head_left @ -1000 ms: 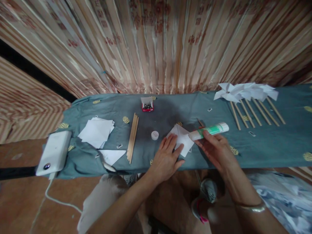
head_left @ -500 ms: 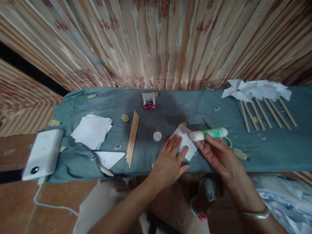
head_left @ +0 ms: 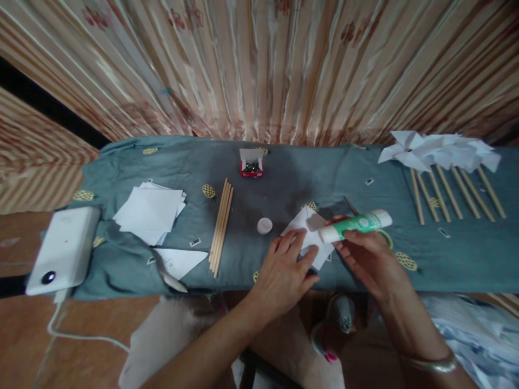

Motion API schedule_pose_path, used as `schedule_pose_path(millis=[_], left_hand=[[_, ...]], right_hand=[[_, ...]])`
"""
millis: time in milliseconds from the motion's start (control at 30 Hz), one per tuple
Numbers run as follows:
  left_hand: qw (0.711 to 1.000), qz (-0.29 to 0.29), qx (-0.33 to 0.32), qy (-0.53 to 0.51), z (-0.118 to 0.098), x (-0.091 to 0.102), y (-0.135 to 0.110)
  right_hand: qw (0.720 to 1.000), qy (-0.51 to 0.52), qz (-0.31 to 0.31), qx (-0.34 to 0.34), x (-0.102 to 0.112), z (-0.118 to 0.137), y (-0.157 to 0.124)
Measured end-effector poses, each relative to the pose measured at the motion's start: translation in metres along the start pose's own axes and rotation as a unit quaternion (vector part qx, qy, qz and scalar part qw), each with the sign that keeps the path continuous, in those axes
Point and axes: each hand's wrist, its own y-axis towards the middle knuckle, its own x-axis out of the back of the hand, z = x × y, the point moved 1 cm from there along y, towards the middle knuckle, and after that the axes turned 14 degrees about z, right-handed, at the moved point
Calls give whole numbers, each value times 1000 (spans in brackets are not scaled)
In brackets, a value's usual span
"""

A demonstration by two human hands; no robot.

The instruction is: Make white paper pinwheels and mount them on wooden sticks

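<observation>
My right hand [head_left: 371,259] grips a white and green glue stick [head_left: 357,225], its tip pointing left at a folded white paper [head_left: 310,227] on the teal cloth. My left hand [head_left: 284,270] lies on the paper's near left part, fingers spread and pressing it flat. The glue stick's white cap [head_left: 264,225] rests on the cloth just left of the paper.
A bundle of wooden sticks [head_left: 221,227] lies left of the cap, a stack of white paper squares [head_left: 149,210] further left. A red box of pins [head_left: 252,163] sits at the back. Finished paper pinwheels [head_left: 438,151] on sticks lie at the right. A white device [head_left: 62,248] sits at the left edge.
The view has shifted slightly. My right hand tilted the glue stick and kept its tip at the paper; my left hand stayed pressed on the paper.
</observation>
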Motion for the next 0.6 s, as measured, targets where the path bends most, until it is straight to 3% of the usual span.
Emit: schedule_pose_path(millis=[167,333,600], left_hand=[[1000,5,2,-7,0,0,1],[1000,1,2,-11,0,0,0],[1000,4,-3,-19,1,0,0]], right_hand=[[995,-98,-14,11,-2,1,0],[967,-250,2,44,-3,1,1],[943,-326,20,66,-4,-5,3]])
